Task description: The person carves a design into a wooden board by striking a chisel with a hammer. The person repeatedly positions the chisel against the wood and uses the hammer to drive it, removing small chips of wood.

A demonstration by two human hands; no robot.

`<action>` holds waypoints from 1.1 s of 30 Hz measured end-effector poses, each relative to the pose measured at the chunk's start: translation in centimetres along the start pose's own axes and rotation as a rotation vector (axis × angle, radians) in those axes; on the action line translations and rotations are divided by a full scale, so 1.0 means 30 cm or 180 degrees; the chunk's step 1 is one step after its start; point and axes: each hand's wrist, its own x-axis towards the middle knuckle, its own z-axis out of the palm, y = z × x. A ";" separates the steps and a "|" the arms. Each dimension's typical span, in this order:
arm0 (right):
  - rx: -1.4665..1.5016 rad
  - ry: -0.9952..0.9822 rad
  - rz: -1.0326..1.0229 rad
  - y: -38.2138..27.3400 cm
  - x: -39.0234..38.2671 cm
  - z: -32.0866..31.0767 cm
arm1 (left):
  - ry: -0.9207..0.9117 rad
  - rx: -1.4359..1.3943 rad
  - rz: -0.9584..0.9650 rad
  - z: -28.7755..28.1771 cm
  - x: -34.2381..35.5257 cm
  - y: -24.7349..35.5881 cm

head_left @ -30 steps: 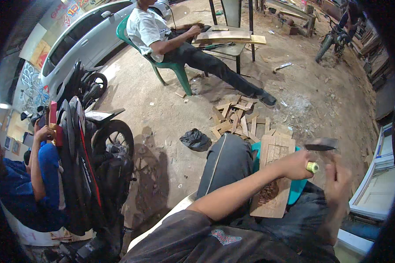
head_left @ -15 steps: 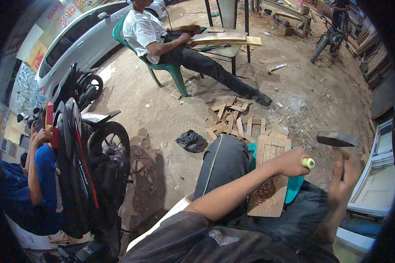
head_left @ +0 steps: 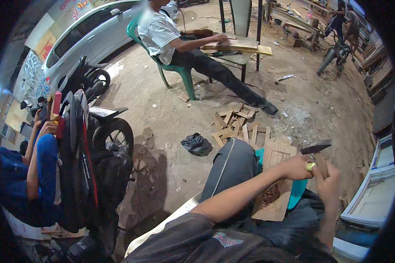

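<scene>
A flat wooden board (head_left: 264,215) lies across my lap, its face partly cut out, with brown chips in the hollow. My left hand (head_left: 296,167) rests over the board, closed round a chisel (head_left: 310,167); only the yellow-green handle end shows, and the blade is hidden. My right hand (head_left: 328,182) grips the wooden handle of a hammer (head_left: 317,147). The dark hammer head is just above the chisel's end; whether they touch I cannot tell. Under the board a teal surface (head_left: 297,195) sticks out beside my thigh.
Wood offcuts (head_left: 237,125) are heaped beyond my knees, next to a black plastic bag (head_left: 196,144). A person (head_left: 162,39) sits ahead on a green chair (head_left: 186,81). Motorcycles (head_left: 112,140) and another person (head_left: 35,166) are at left. Another hammer (head_left: 284,79) lies on the dirt.
My right hand has brought the hammer down and left, close to the chisel's end. My left hand still holds the chisel over the board. The whole view has shifted slightly.
</scene>
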 end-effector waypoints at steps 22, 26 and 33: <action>-0.0403 0.0169 -0.0003 0.069 0.064 -0.053 | 0.2296 0.0925 0.0446 -0.441 -0.347 0.540; -0.0523 -0.0279 0.0106 -0.023 0.090 -0.059 | 0.3877 -0.0568 0.2721 -0.520 -0.516 0.645; 0.0190 -0.0324 -0.0391 0.116 0.144 0.028 | 0.2222 -0.0337 0.4287 -0.687 -0.802 0.677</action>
